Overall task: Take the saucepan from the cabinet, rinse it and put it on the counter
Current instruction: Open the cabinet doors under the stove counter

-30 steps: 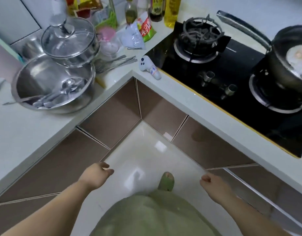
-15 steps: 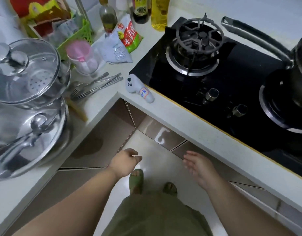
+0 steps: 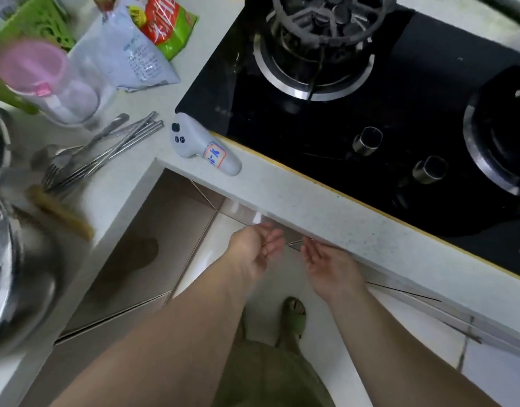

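No saucepan shows in this view. My left hand point(image 3: 254, 251) and my right hand point(image 3: 329, 264) reach side by side below the white counter's front edge point(image 3: 311, 212), just under the stove. Both hands are empty with fingers apart, and their fingertips lie at the top of the brown cabinet doors point(image 3: 153, 230) beneath the counter. Part of that cabinet front is hidden by the counter's overhang.
A black gas hob point(image 3: 355, 118) with two knobs fills the counter at right. A white controller point(image 3: 206, 145) lies at the inner corner. Cutlery point(image 3: 106, 148), a pink-lidded jar point(image 3: 44, 80), packets point(image 3: 141, 45) and steel bowls point(image 3: 9, 259) crowd the left counter.
I have leaned in and down toward the corner. Both hands moved up and forward from floor level to the cabinet top under the counter edge, closer together, fingers opening.
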